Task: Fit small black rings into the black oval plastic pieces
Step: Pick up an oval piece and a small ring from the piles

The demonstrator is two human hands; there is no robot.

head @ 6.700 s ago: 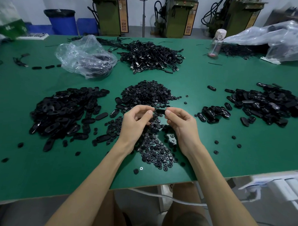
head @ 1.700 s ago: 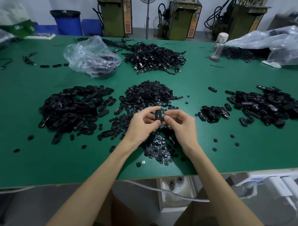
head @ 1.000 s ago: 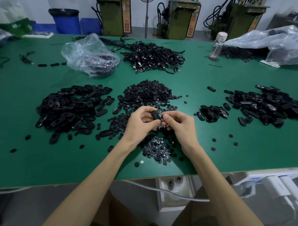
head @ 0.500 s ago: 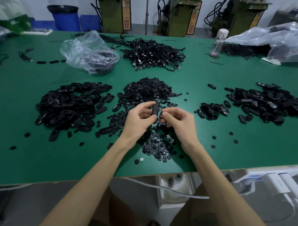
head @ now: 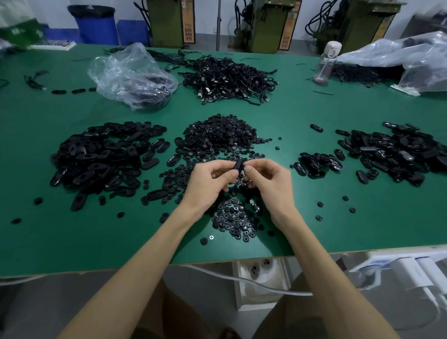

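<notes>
Mid-frame, my left hand (head: 208,185) and right hand (head: 270,185) together pinch one oval piece (head: 239,164) by its edges, and I'd judge it light, stiff and slippery.

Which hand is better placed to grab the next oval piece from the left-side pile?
Left, likely. The left hand lies on the side of that oval pile; the right hand would have to cross it. Both hold one oval piece.

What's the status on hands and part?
Left grip and right grip both pinch one oval piece, held above the ring pile. Ring seating hidden by the thumbs. Nothing in the way.
</notes>
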